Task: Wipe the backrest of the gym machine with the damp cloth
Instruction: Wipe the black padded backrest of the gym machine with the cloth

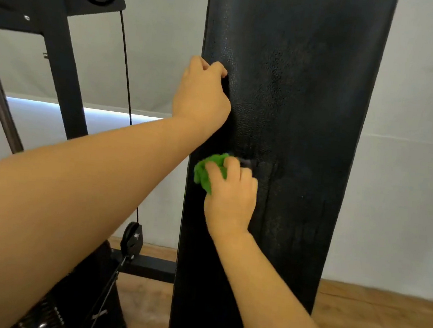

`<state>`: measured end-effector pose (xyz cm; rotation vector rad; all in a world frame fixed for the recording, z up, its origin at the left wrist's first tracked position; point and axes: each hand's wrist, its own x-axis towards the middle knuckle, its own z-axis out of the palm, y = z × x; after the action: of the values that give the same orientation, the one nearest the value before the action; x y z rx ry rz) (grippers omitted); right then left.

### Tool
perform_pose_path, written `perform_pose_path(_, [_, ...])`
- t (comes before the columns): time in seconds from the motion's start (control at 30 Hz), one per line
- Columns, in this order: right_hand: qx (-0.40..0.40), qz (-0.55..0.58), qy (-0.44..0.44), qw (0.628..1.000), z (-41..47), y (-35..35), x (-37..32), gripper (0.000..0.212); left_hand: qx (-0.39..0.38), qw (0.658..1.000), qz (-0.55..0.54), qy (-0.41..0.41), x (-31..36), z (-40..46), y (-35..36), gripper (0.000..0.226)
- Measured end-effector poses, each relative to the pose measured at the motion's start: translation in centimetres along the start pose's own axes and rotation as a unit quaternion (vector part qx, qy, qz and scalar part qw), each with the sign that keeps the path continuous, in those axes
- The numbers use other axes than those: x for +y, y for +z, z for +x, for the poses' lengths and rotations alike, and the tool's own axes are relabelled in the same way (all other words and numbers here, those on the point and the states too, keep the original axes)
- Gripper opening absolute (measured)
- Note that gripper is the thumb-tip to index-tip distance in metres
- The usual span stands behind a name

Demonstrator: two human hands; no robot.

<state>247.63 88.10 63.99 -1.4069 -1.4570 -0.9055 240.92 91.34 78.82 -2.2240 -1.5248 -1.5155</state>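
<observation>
Two bare hands work on the tall black backrest (307, 119), which stands upright and fills the middle of the view from top to bottom. The left hand (201, 93) is closed over the backrest's left edge, fingers curled around behind it and thumb on the front face, so this grip is clamped on the pad itself. Lower down, the right hand (231, 191) presses a bunched green cloth (205, 174) against the front of the backrest, close to the same left edge. Its grip is closed on the cloth, with the fingers folded over the top of the bundle; only the cloth's left part shows past the knuckles. Both forearms reach in from the lower left and bottom of the view, the left one crossing above the right.

The padding has a pebbled texture. Faint vertical streaks and a duller patch show on the surface to the right of and below the cloth.

To the left stands the machine's black metal frame (60, 69), with a thin cable (126, 75) running down to a small pulley (131, 237) near the floor. Behind everything hangs a pale grey wall, and a wooden floor (379, 325) shows at the lower right.
</observation>
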Motion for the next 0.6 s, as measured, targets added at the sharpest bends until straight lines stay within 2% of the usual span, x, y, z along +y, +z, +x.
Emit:
perform_pose_path(0.07, [0.045, -0.016, 0.039, 0.998, 4.5, -0.8, 1.6, 0.031, 0.012, 1.000, 0.019, 0.011, 0.4, 0.0, 0.1, 0.035])
perform_pose_path(0.2, [0.069, -0.029, 0.028, 0.997, 6.9, -1.3, 2.9, 0.027, 0.032, 0.999, 0.018, 0.039, 0.7, 0.2, 0.5, 0.034])
perform_pose_path(0.3, [0.062, -0.013, 0.033, 0.997, 4.8, -0.9, 2.9, 0.031, 0.032, 0.991, 0.028, 0.130, 0.4, -0.5, 1.3, 0.040])
perform_pose_path(0.43, [0.018, -0.003, 0.014, 1.000, 0.0, -1.3, 3.9, 0.036, 0.008, 0.956, 0.100, 0.275, 0.1, -2.0, 2.7, 0.047])
perform_pose_path(0.6, [-0.067, -0.004, -0.022, 0.997, -6.5, -2.5, 5.3, 0.047, -0.011, 0.925, 0.173, 0.339, -1.0, -2.5, 3.1, 0.052])
